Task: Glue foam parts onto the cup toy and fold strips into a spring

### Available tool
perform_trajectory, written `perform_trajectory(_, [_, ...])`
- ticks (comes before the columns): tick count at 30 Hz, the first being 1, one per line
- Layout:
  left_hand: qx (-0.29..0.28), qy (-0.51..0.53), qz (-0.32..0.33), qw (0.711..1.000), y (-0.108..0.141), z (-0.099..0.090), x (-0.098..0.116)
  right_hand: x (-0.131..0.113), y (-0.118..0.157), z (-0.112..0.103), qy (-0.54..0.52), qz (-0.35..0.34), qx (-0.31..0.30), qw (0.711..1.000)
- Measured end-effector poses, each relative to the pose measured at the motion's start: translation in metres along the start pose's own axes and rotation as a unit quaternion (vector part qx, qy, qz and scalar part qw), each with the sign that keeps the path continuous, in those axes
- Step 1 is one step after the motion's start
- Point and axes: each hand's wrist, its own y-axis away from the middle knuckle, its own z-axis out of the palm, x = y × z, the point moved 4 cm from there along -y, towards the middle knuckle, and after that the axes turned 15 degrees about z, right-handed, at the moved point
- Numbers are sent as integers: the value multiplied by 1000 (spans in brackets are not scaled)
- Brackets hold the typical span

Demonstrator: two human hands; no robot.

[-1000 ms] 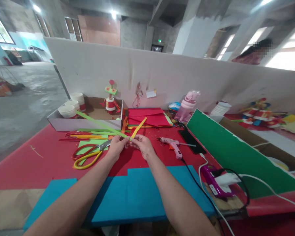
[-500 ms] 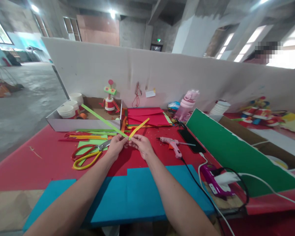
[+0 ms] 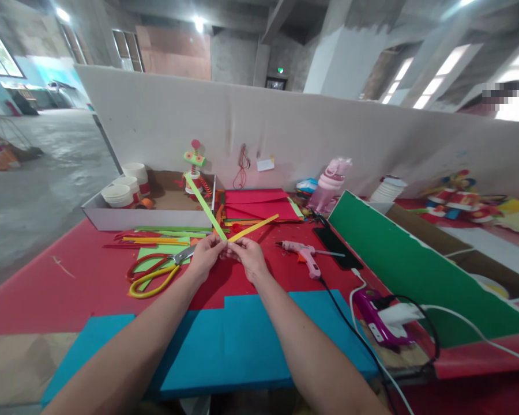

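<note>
Both hands meet above the red tabletop, fingertips nearly touching. My left hand (image 3: 208, 253) pinches the lower end of a green paper strip (image 3: 205, 206), which slants up and left. From my right hand (image 3: 247, 255) a yellow paper strip (image 3: 255, 227) points up and right, its near end between the fingers. The two strips come together in a V at the fingertips; how they join is hidden. Scissors (image 3: 155, 276) with red and yellow handles lie left of my left hand. A pink glue gun (image 3: 305, 253) lies to the right.
A shallow box (image 3: 151, 219) with white cups (image 3: 117, 196) stands back left, near a small cup figure (image 3: 194, 181). Red paper (image 3: 262, 204) lies behind the hands. Blue sheets (image 3: 251, 340) cover the front edge. A purple power strip (image 3: 380, 323) with cables and a green panel (image 3: 410, 265) are right.
The green strip has swung to a steeper angle, its far end now further right. The yellow strip has tilted lower toward the right. Both hands have stayed almost in place.
</note>
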Motion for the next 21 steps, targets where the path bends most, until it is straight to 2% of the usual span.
perform_trajectory(4, [2,-14,0,1000,0,0,0,1,-2,-2,-1,23,1,1000])
perform_trajectory(9, [4,11,-20,1000,0,-1,-3,1,-1,-1,-40,-2,13,999])
perform_trajectory(14, [11,-11,2,1000,-1,-3,-2,3,-2,1,-40,14,2,999])
perform_trajectory(21, [13,59,-38,997,0,0,-5,4,-2,1,-61,0,16,998])
